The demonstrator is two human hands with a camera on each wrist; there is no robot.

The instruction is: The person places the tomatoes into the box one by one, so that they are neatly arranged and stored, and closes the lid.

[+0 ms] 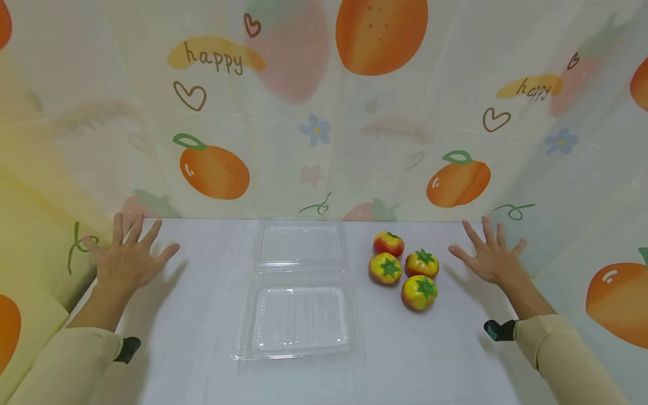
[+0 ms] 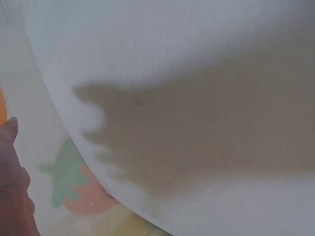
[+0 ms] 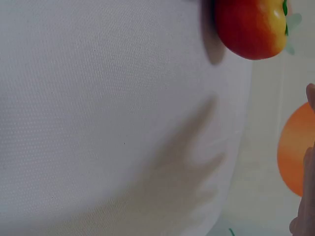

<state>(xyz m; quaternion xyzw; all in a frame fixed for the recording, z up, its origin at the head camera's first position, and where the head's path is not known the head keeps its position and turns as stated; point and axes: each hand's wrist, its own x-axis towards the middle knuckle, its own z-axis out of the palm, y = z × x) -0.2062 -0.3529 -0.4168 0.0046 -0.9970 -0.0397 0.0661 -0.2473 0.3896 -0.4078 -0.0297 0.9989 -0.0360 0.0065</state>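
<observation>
Fingers [image 1: 118, 229], both hands [image 1: 125, 264] [image 1: 490, 260]: splayed, empty | clear ridged clamshell [image 1: 301, 318] | round glossy fruits [image 1: 419, 292], possibly plastic

A white worktop [image 1: 197, 315] is backed by a pale hanging cloth [image 1: 283, 146], on which oranges [image 1: 215, 171], faded strawberries [image 1: 291, 62], blue flowers [image 1: 315, 130], brown heart outlines [image 1: 175, 90] and the word "happy" [image 1: 215, 58] are printed; yellow is shown along its left side.

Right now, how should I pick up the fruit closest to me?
I'd grip the nearest fruit round its bulging sides, below the leafy top, which faces up. Come from the right with your right hand: that side looks free, while another fruit sits close behind.
</observation>
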